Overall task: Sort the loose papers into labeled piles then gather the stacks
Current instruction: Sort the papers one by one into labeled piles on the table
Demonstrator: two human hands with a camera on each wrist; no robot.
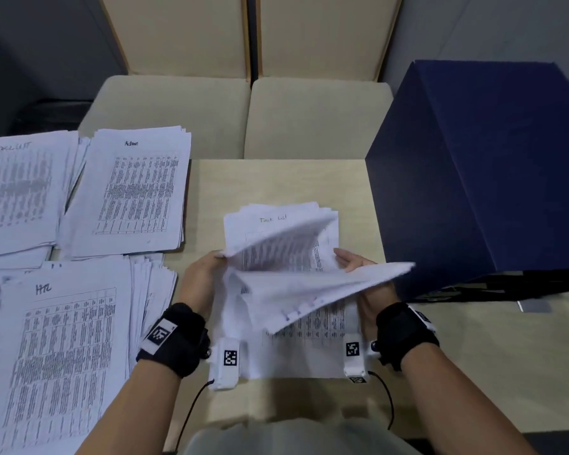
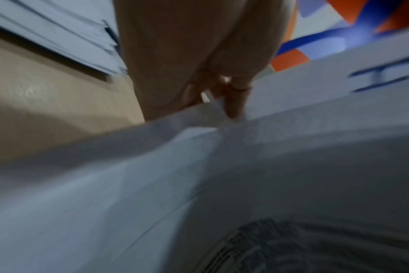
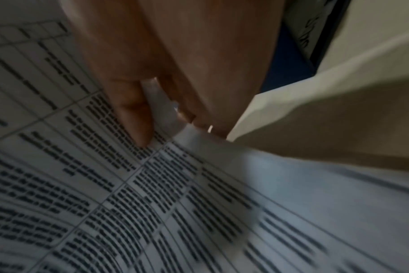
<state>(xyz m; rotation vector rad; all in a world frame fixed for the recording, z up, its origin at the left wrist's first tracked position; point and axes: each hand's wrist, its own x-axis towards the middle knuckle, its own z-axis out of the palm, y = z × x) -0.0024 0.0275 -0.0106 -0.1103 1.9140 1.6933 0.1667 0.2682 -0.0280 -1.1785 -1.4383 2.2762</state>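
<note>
A loose pile of printed sheets headed "Task list" (image 1: 278, 220) lies on the small table (image 1: 276, 174) in front of me. Both hands lift part of it, and the raised sheets (image 1: 309, 285) fan open and bend. My left hand (image 1: 211, 270) grips their left edge; in the left wrist view its fingers (image 2: 234, 103) pinch the paper edge (image 2: 199, 118). My right hand (image 1: 355, 262) grips the right edge, with a finger (image 3: 133, 114) and thumb pinching a sheet (image 3: 161, 110) over the printed table. Three sorted piles lie at left: "Admin" (image 1: 135, 192), "HR" (image 1: 56, 356), and one with an unreadable heading (image 1: 17, 185).
A large dark blue box (image 1: 473, 165) stands close on the right, overhanging the table edge. Two beige chairs (image 1: 243, 116) stand behind the table. The sorted piles at left overlap each other. Bare tabletop shows between the Admin pile and the Task list pile.
</note>
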